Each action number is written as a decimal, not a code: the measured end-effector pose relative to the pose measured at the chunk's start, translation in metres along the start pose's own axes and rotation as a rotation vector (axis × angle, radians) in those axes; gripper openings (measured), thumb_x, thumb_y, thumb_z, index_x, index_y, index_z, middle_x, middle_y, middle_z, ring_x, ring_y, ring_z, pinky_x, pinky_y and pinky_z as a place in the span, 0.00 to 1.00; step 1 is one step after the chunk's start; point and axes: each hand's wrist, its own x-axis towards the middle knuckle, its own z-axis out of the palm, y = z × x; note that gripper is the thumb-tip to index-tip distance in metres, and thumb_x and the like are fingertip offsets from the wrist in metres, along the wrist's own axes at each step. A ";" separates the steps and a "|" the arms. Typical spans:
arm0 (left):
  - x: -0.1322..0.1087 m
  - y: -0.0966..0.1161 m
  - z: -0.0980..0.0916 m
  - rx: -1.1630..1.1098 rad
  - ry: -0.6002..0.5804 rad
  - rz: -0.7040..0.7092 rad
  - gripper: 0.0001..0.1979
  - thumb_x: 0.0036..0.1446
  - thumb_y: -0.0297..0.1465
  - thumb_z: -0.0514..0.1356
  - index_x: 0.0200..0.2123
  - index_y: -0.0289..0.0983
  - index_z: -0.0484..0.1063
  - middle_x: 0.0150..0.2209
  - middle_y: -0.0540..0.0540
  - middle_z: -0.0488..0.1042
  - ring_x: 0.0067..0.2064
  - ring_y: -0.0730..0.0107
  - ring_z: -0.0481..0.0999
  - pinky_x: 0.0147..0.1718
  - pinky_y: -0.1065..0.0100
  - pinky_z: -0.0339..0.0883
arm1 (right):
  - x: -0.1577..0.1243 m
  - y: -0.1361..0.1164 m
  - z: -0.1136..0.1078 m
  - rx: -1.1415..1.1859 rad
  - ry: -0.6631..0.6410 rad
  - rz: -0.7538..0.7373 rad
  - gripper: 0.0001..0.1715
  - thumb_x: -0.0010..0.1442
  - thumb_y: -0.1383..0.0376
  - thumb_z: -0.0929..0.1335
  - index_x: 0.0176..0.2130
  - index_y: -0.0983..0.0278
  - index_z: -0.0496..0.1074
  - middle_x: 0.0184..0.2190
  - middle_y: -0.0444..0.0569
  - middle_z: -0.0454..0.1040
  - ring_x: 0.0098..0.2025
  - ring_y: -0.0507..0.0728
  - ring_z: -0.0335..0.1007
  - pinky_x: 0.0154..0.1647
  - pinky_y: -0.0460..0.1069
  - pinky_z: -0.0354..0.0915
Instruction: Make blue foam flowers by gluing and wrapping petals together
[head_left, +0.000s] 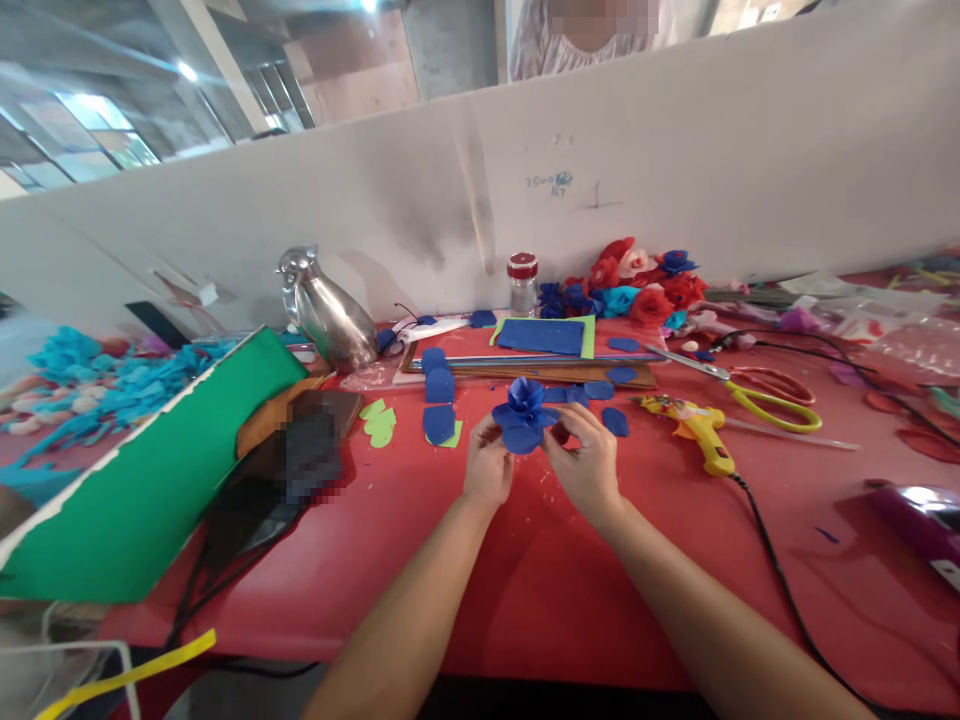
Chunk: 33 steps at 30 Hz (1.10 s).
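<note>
A blue paper flower [526,412] with spread petals is held up over the red table between my two hands. My left hand [489,462] pinches its left side, and my right hand [586,458] has its fingers closed on the right edge. Behind the flower lie loose blue paper petals [439,384] in a row on the left, with more blue petals [598,390] to the right. A yellow hot glue gun [697,430] rests on the table right of my right hand. Green leaf-shaped paper pieces [379,424] lie to the left.
Scissors [772,398] with red and yellow handles lie behind the glue gun. Finished paper flowers [645,290] are heaped by the white partition [337,200]. A steel jug [330,315], a red-lidded jar [523,285] and a green board [165,480] stand around. A person is behind the partition.
</note>
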 end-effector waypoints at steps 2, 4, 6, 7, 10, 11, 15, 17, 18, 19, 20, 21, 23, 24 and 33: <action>0.000 0.000 0.000 -0.001 0.002 -0.001 0.10 0.39 0.40 0.67 0.20 0.42 0.72 0.24 0.47 0.75 0.28 0.63 0.73 0.32 0.58 0.70 | 0.000 0.001 0.000 0.022 0.000 -0.004 0.08 0.55 0.67 0.63 0.27 0.62 0.71 0.26 0.46 0.69 0.23 0.50 0.61 0.23 0.45 0.60; 0.000 -0.001 0.000 -0.014 -0.013 -0.005 0.11 0.39 0.41 0.67 0.20 0.42 0.71 0.23 0.47 0.75 0.28 0.63 0.73 0.32 0.57 0.70 | 0.000 0.001 0.000 0.029 -0.004 -0.004 0.08 0.55 0.67 0.63 0.27 0.62 0.70 0.26 0.46 0.69 0.24 0.50 0.61 0.23 0.45 0.61; 0.000 0.000 0.000 -0.032 -0.044 -0.010 0.11 0.38 0.41 0.67 0.19 0.42 0.70 0.23 0.47 0.75 0.28 0.63 0.74 0.31 0.57 0.70 | 0.000 0.000 -0.001 0.038 -0.016 0.003 0.09 0.55 0.66 0.63 0.25 0.62 0.69 0.25 0.45 0.68 0.24 0.50 0.61 0.24 0.45 0.61; 0.000 0.000 0.000 -0.039 -0.056 -0.013 0.11 0.38 0.40 0.67 0.19 0.42 0.70 0.23 0.46 0.75 0.28 0.62 0.74 0.31 0.58 0.69 | 0.000 -0.001 -0.001 0.044 -0.021 0.008 0.10 0.55 0.66 0.63 0.24 0.62 0.69 0.25 0.45 0.68 0.24 0.51 0.62 0.24 0.45 0.61; 0.000 0.001 0.000 -0.053 -0.055 -0.045 0.09 0.38 0.38 0.67 0.19 0.41 0.71 0.23 0.46 0.74 0.29 0.63 0.74 0.30 0.59 0.68 | 0.000 -0.002 -0.002 0.065 -0.033 0.020 0.09 0.55 0.66 0.64 0.25 0.62 0.70 0.25 0.46 0.68 0.25 0.51 0.62 0.24 0.45 0.61; -0.001 0.001 0.000 -0.059 -0.048 -0.063 0.08 0.38 0.37 0.67 0.19 0.41 0.71 0.23 0.46 0.74 0.29 0.64 0.73 0.30 0.60 0.68 | 0.000 -0.003 -0.002 0.073 -0.035 0.022 0.09 0.55 0.66 0.64 0.26 0.62 0.71 0.25 0.46 0.69 0.25 0.51 0.62 0.24 0.45 0.60; -0.001 0.002 -0.001 -0.181 -0.015 -0.144 0.06 0.32 0.29 0.67 0.19 0.39 0.72 0.22 0.50 0.74 0.27 0.70 0.72 0.30 0.66 0.66 | 0.000 -0.003 -0.001 0.108 -0.046 0.010 0.09 0.55 0.67 0.64 0.25 0.62 0.70 0.23 0.45 0.67 0.25 0.51 0.61 0.25 0.45 0.60; -0.002 0.004 -0.001 -0.263 -0.003 -0.182 0.07 0.30 0.26 0.66 0.19 0.38 0.73 0.22 0.51 0.75 0.26 0.73 0.72 0.30 0.69 0.65 | 0.000 -0.004 -0.001 0.137 -0.055 -0.009 0.10 0.55 0.68 0.64 0.24 0.62 0.68 0.22 0.44 0.66 0.25 0.51 0.61 0.25 0.45 0.60; -0.002 0.004 -0.001 -0.296 -0.001 -0.198 0.07 0.29 0.25 0.66 0.19 0.38 0.73 0.22 0.52 0.75 0.26 0.74 0.72 0.30 0.70 0.65 | 0.000 -0.004 -0.001 0.153 -0.058 -0.017 0.10 0.55 0.69 0.64 0.23 0.62 0.67 0.22 0.44 0.66 0.25 0.51 0.61 0.25 0.45 0.59; -0.002 0.005 -0.001 -0.320 0.000 -0.213 0.07 0.29 0.24 0.66 0.19 0.38 0.73 0.22 0.52 0.75 0.25 0.75 0.72 0.30 0.71 0.65 | 0.000 -0.005 -0.001 0.168 -0.060 -0.022 0.10 0.55 0.69 0.64 0.22 0.62 0.66 0.22 0.43 0.65 0.25 0.50 0.60 0.25 0.45 0.58; -0.003 0.006 0.000 -0.336 0.000 -0.226 0.07 0.29 0.24 0.65 0.18 0.38 0.73 0.21 0.53 0.75 0.25 0.76 0.71 0.29 0.72 0.65 | 0.000 -0.006 -0.001 0.181 -0.061 -0.022 0.11 0.55 0.70 0.64 0.22 0.62 0.65 0.21 0.43 0.64 0.24 0.50 0.60 0.24 0.45 0.58; -0.003 0.007 0.000 -0.349 0.004 -0.234 0.07 0.29 0.23 0.65 0.18 0.37 0.73 0.21 0.53 0.75 0.24 0.76 0.71 0.29 0.73 0.64 | 0.000 -0.006 -0.001 0.191 -0.061 -0.020 0.12 0.55 0.70 0.64 0.21 0.62 0.64 0.20 0.42 0.63 0.24 0.50 0.59 0.24 0.45 0.57; -0.004 0.008 0.000 -0.360 0.008 -0.241 0.07 0.30 0.22 0.64 0.17 0.37 0.73 0.20 0.53 0.75 0.24 0.77 0.71 0.28 0.73 0.64 | 0.000 -0.007 0.000 0.205 -0.059 -0.010 0.13 0.54 0.70 0.64 0.20 0.62 0.61 0.19 0.41 0.61 0.23 0.49 0.57 0.23 0.45 0.56; -0.004 0.008 0.000 -0.358 0.006 -0.243 0.06 0.31 0.22 0.64 0.18 0.37 0.73 0.21 0.53 0.75 0.24 0.76 0.71 0.28 0.73 0.64 | 0.000 -0.007 0.000 0.208 -0.059 -0.002 0.14 0.54 0.70 0.64 0.19 0.62 0.60 0.18 0.41 0.60 0.22 0.49 0.56 0.23 0.45 0.55; -0.004 0.008 0.002 -0.331 0.006 -0.235 0.04 0.32 0.24 0.64 0.18 0.37 0.73 0.18 0.53 0.71 0.22 0.78 0.66 0.25 0.73 0.60 | 0.000 -0.004 0.003 0.203 -0.048 0.107 0.14 0.54 0.67 0.65 0.18 0.63 0.62 0.17 0.39 0.59 0.21 0.48 0.54 0.22 0.44 0.53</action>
